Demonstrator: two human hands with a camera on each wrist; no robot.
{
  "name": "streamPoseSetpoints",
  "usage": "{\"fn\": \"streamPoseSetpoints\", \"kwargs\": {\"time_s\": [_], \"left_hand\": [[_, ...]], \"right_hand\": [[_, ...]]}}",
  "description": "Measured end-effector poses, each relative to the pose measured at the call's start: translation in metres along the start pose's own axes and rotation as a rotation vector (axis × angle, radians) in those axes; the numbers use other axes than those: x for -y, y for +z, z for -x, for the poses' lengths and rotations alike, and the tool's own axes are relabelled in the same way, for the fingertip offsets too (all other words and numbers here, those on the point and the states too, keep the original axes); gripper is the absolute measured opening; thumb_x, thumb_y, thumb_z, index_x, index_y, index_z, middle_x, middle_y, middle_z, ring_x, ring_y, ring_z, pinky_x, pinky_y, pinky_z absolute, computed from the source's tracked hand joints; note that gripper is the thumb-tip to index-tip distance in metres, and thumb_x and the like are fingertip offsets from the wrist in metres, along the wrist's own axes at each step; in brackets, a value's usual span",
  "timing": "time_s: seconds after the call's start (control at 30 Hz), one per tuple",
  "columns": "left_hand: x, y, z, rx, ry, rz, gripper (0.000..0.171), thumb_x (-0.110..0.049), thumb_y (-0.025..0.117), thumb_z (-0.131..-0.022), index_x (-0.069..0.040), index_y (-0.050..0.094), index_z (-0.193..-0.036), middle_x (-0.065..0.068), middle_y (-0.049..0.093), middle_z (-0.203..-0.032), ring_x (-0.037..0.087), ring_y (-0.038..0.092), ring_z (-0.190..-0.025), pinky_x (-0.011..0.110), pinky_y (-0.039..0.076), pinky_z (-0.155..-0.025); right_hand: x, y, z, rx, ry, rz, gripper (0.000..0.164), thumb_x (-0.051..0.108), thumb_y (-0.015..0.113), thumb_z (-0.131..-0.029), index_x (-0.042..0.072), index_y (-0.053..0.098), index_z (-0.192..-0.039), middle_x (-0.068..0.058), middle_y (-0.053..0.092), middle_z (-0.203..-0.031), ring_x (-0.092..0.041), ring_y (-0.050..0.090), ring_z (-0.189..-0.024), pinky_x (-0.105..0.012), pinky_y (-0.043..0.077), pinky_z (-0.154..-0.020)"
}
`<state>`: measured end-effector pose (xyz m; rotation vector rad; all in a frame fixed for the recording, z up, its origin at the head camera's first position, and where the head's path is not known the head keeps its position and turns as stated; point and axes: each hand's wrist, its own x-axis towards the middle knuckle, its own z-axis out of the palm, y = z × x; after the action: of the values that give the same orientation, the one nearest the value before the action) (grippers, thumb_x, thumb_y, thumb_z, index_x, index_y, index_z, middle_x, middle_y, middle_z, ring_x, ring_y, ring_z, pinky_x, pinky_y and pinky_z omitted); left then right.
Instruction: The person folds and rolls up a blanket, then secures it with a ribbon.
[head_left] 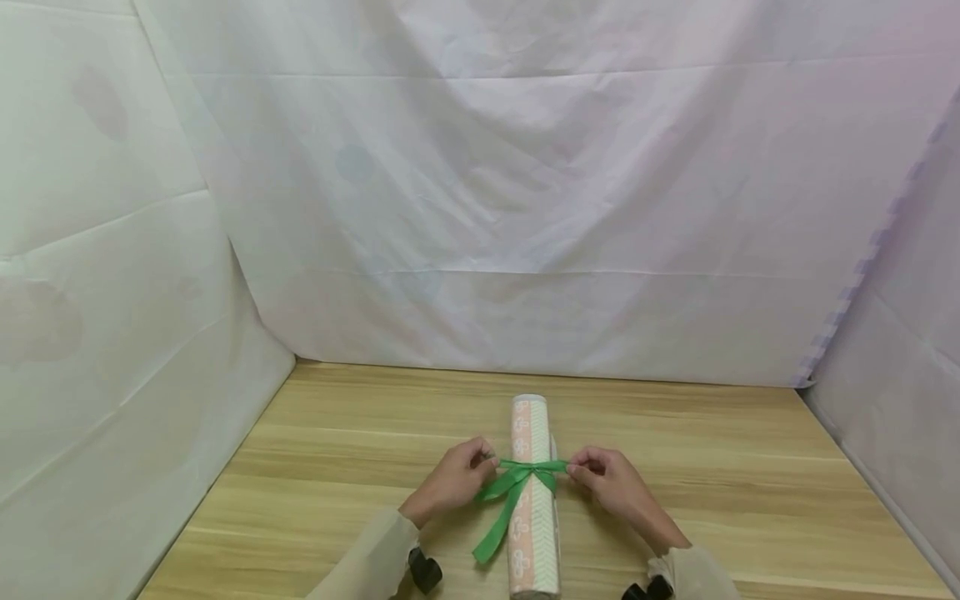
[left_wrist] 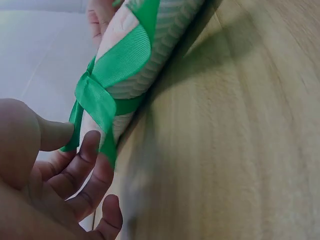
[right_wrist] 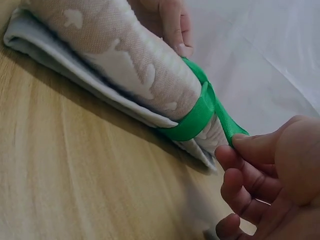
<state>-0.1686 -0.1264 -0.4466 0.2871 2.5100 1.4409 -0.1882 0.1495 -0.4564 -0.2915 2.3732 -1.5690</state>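
A rolled-up patterned mat, pink and cream with white figures, lies lengthwise on the table. Around its middle goes a green ribbon, tied in a knot on top, with loose ends hanging toward the left. My left hand pinches a part of the ribbon between thumb and fingers, left of the roll. On the other side my right hand pinches another part of it. Between the two hands the ribbon runs nearly straight across the top. In the right wrist view the roll's grey-white edge shows under the band.
The wood-grain table carries the roll. A white cloth hangs behind it, and more cloth stands at the left and right sides. Dark wrist-worn devices sit at both sleeves.
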Motion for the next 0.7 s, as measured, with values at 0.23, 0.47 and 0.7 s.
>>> {"fn": "streamPoseSetpoints", "kwargs": {"time_s": [0.23, 0.47, 0.7], "left_hand": [[0.0039, -0.0006, -0.0005, 0.039, -0.044, 0.039, 0.014, -0.020, 0.052, -0.104, -0.009, 0.058, -0.096, 0.001, 0.058, -0.089, 0.015, 0.050, -0.078, 0.027, 0.043, -0.065], [0.0095, -0.0027, -0.0029, 0.069, -0.070, 0.027, 0.015, -0.019, 0.051, -0.104, -0.010, 0.059, -0.095, 0.001, 0.061, -0.093, 0.017, 0.052, -0.083, 0.031, 0.044, -0.070], [0.0080, -0.0056, -0.0046, 0.085, -0.076, 0.038, 0.018, -0.020, 0.051, -0.104, -0.008, 0.060, -0.095, 0.002, 0.064, -0.090, 0.016, 0.052, -0.077, 0.029, 0.043, -0.063]], "right_hand": [[-0.0049, -0.0001, -0.0006, 0.018, -0.008, -0.002, 0.013, 0.012, 0.063, -0.097, 0.000, 0.066, -0.094, -0.009, 0.065, -0.080, -0.015, 0.055, -0.066, -0.022, 0.044, -0.054], [-0.0084, -0.0005, -0.0010, 0.051, -0.005, 0.016, 0.012, 0.010, 0.060, -0.098, 0.000, 0.064, -0.094, -0.009, 0.065, -0.080, -0.015, 0.058, -0.061, -0.020, 0.042, -0.050], [-0.0101, -0.0018, -0.0012, 0.080, 0.000, 0.012, 0.013, 0.011, 0.058, -0.099, 0.000, 0.063, -0.095, -0.010, 0.064, -0.082, -0.017, 0.060, -0.062, -0.022, 0.045, -0.053]]}}
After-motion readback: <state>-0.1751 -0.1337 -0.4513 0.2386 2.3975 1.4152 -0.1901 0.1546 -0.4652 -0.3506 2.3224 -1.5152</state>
